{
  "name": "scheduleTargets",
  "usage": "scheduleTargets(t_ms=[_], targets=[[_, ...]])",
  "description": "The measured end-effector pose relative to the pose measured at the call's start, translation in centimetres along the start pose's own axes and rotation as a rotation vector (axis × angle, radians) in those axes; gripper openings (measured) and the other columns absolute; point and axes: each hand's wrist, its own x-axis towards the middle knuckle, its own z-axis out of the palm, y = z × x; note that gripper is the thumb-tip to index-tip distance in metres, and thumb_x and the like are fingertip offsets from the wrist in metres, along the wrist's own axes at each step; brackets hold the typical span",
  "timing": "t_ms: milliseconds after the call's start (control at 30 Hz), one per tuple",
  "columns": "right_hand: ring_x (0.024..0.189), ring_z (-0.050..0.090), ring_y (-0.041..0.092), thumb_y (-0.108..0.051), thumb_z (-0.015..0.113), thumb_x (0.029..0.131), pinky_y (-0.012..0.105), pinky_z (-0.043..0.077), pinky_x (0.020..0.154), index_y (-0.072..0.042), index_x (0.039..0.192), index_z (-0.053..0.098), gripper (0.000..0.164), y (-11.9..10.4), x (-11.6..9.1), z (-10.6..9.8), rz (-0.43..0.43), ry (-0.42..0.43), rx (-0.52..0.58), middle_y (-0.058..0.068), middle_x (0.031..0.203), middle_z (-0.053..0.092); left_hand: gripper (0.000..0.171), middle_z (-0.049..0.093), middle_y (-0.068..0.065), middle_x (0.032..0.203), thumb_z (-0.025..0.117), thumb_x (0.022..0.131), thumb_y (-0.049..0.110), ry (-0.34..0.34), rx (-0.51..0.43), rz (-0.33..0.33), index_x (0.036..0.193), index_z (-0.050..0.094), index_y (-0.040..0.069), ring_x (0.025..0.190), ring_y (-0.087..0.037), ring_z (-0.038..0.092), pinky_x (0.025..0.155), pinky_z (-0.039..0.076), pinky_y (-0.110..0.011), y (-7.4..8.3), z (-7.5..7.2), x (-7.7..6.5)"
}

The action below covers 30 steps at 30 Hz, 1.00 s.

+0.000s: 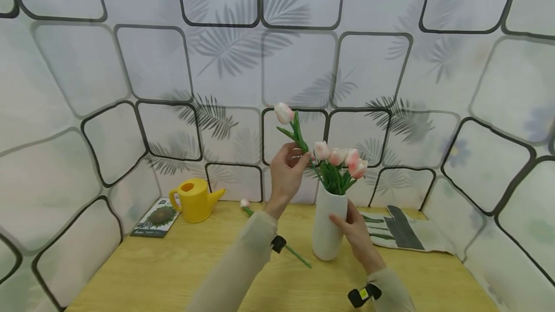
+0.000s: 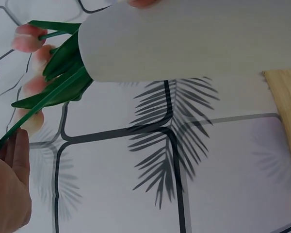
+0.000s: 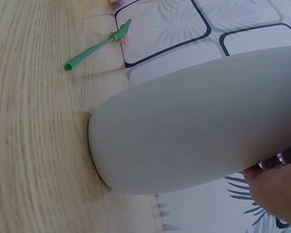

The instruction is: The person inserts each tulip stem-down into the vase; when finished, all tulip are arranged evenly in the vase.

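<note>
My left hand (image 1: 287,172) pinches the stem of a pale pink tulip (image 1: 284,113), whose bloom stands above the fingers. That green stem (image 2: 43,103) slants down to the mouth of the white vase (image 1: 330,225); its lower end is hidden there. Several pink tulips (image 1: 337,157) with green leaves stand bunched in the vase. Low on the vase's right side, my right hand (image 1: 357,235) grips the wall, thumb across the front. The vase stands upright on the wooden table (image 3: 39,145). Another tulip (image 3: 94,51) lies on the table, partly behind my left forearm in the head view.
At the back left stands a yellow watering can (image 1: 195,201), beside a booklet with a sunflower picture (image 1: 158,218). A flat printed sheet with a grey band (image 1: 405,227) lies right of the vase. Patterned cloth walls (image 1: 234,71) enclose the table's back and sides.
</note>
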Motion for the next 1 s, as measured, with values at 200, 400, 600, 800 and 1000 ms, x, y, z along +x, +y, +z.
scheduleTargets(t_ms=[200, 400, 600, 800, 1000], targets=[[0.129, 0.048, 0.022, -0.022, 0.065, 0.096, 0.048, 0.041, 0.109, -0.018, 0.157, 0.022, 0.074, -0.3, -0.1, 0.0, 0.017, -0.01, 0.019, 0.012, 0.15, 0.042, 0.019, 0.074, -0.01, 0.095, 0.071, 0.092, 0.022, -0.055, 0.067, -0.032, 0.106, 0.069, 0.011, 0.083, -0.022, 0.07, 0.07, 0.056, -0.022, -0.7, -0.1, -0.9], [0.135, 0.043, 0.03, -0.023, 0.065, 0.096, 0.051, 0.038, 0.111, -0.018, 0.157, 0.02, 0.077, -0.4, 0.0, 0.0, 0.027, -0.011, 0.033, 0.012, 0.152, 0.04, 0.015, 0.07, -0.008, 0.092, 0.07, 0.092, 0.022, -0.113, 0.042, -0.061, 0.1, 0.07, 0.01, 0.08, -0.028, 0.068, 0.068, 0.06, -0.03, -1.3, -0.3, -1.7], [0.134, 0.044, 0.03, -0.022, 0.066, 0.096, 0.049, 0.039, 0.11, -0.017, 0.157, 0.021, 0.076, -0.2, 0.1, 0.0, 0.022, -0.02, 0.04, 0.012, 0.152, 0.04, 0.016, 0.072, -0.008, 0.094, 0.069, 0.093, 0.024, -0.231, 0.097, -0.073, 0.103, 0.072, 0.011, 0.079, -0.015, 0.069, 0.067, 0.06, -0.032, -2.0, 0.0, -2.6], [0.133, 0.044, 0.03, -0.023, 0.065, 0.096, 0.05, 0.04, 0.109, -0.017, 0.157, 0.021, 0.075, 0.0, 0.1, 0.0, 0.014, -0.017, 0.029, 0.013, 0.151, 0.041, 0.015, 0.073, -0.003, 0.094, 0.071, 0.091, 0.023, -0.295, 0.203, -0.066, 0.103, 0.075, 0.014, 0.08, -0.009, 0.066, 0.066, 0.056, -0.023, -2.7, 0.5, -3.3], [0.131, 0.046, 0.031, -0.023, 0.065, 0.096, 0.048, 0.042, 0.107, -0.017, 0.156, 0.022, 0.074, 0.2, 0.1, 0.0, 0.006, -0.012, 0.023, 0.014, 0.149, 0.043, 0.014, 0.074, -0.002, 0.094, 0.073, 0.089, 0.02, -0.336, 0.262, -0.086, 0.101, 0.076, 0.014, 0.078, -0.007, 0.065, 0.066, 0.056, -0.021, -3.4, 0.9, -3.8]])
